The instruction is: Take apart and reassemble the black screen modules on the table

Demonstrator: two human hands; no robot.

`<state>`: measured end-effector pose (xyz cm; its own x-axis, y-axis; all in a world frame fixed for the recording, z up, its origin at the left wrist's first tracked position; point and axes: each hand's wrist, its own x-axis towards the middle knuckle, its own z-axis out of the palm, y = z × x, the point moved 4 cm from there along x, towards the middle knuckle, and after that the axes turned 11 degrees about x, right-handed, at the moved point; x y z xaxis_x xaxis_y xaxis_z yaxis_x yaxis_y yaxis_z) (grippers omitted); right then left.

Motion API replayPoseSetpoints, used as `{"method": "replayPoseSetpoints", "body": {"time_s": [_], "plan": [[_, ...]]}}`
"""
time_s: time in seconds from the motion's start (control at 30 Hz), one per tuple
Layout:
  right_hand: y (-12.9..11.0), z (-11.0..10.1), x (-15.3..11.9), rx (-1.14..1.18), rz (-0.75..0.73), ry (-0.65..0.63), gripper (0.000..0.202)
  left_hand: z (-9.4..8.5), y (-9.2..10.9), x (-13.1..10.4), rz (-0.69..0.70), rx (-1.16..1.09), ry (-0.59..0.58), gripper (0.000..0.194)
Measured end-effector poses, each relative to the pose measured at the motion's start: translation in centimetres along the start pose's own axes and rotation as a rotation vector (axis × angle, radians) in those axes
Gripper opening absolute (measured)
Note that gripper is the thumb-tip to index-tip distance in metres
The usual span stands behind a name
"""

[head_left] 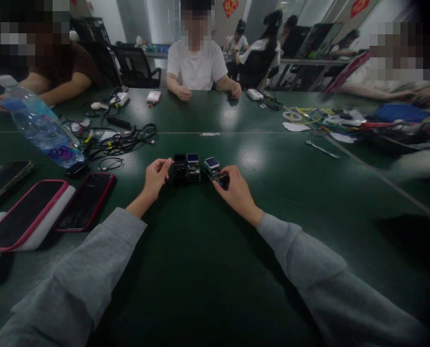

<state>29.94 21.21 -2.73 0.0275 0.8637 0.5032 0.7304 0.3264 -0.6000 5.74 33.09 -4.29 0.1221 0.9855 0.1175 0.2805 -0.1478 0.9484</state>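
My right hand (236, 190) grips a small circuit board with a screen (212, 166) at its lower edge, thumb on the near side. The board is tilted and its small display faces up. Just left of it, a second circuit board with a screen (193, 168) lies on the green table (215, 270), side by side with a black module (179, 169). My left hand (156, 179) is closed in a pinch at the left edge of the black module. Whatever lies between those fingertips, if anything, is too small to make out.
Phones (86, 202) and a tilted water bottle (41, 125) are at the left, with black cables (128, 137) beyond. A wrench (322, 149) lies at right, before a pile of wires (330, 118). Across the table sits a person in a white shirt (196, 65).
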Motion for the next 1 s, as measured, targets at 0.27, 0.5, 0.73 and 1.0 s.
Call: {"method": "replayPoseSetpoints", "body": {"time_s": [0.27,0.5,0.73,1.0], "plan": [[0.5,-0.4,0.3,0.102,0.019,0.085,0.026,-0.1,0.2,-0.2,-0.008,0.011,-0.013,0.022],[3.2,-0.5,0.3,0.245,0.226,0.194,0.027,-0.1,0.1,0.0,-0.01,0.015,-0.006,0.02],[3.9,-0.7,0.2,0.255,0.251,0.238,0.035,0.0,0.2,-0.1,-0.008,0.022,-0.013,0.021],[2.2,-0.5,0.3,0.159,0.12,0.145,0.044,0.1,0.4,-0.2,-0.015,-0.007,-0.029,0.016]]}}
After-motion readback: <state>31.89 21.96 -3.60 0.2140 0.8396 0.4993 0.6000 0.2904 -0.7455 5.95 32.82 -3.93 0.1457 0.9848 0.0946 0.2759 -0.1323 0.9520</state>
